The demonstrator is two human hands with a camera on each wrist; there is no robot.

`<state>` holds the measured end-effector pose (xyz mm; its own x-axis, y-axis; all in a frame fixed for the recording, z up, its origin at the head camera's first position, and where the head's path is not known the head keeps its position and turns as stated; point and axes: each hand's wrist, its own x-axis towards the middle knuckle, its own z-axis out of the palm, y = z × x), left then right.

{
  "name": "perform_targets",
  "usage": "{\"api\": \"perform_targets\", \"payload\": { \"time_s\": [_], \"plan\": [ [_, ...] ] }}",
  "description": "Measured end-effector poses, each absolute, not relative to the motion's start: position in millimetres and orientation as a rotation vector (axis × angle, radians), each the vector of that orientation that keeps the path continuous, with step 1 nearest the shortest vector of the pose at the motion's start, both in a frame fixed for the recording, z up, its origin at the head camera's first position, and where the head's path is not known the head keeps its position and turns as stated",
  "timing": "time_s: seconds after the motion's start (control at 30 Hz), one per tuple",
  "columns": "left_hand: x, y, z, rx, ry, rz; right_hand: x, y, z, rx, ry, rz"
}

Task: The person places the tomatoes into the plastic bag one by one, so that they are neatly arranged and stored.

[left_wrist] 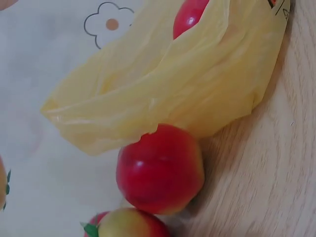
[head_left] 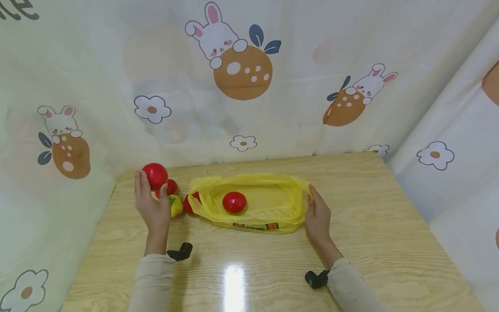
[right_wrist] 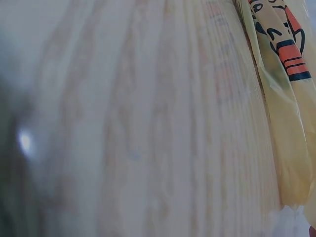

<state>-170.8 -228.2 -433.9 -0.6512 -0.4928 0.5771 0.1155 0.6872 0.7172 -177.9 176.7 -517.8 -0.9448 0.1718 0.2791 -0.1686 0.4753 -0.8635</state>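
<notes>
My left hand [head_left: 153, 210] holds a round, glossy red fruit [head_left: 155, 175], apple-like in shape, between fingers and thumb above the table's far left. Just below it, more red fruit [head_left: 171, 187] and a yellowish one with a green leaf [head_left: 176, 206] lie close together. Another red fruit [left_wrist: 160, 169] touches the left end of a yellow plastic bag [head_left: 253, 221]. The bag lies with its mouth spread wide, and one red fruit [head_left: 234, 202] sits inside. At the bag's right end, my right hand [head_left: 319, 215] pinches the rim. The left wrist view barely shows the left hand.
A light wooden table [head_left: 265, 277] lies under everything. Behind it hangs a pale curtain [head_left: 292, 117] printed with rabbits and flowers, meeting the table's far edge. Black wrist mounts [head_left: 181, 251] stick out from both sleeves.
</notes>
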Motion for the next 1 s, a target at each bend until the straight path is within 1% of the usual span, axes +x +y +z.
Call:
{"api": "perform_targets", "payload": {
  "time_s": [0.2, 0.57, 1.0],
  "plan": [
    [-172.1, -212.3, -428.5, 0.252, -2.095, -0.974, -177.7, 177.9, -519.6, -0.006, -2.387, 1.472],
    [-179.4, -184.4, -425.9, 0.076, -2.075, -0.971, -178.6, 177.3, -521.6, -0.010, -2.380, 1.485],
    [-181.5, -156.7, -437.3, -0.101, -2.123, -0.945, -179.4, 175.3, -524.7, -0.011, -2.376, 1.490]
  ]
}}
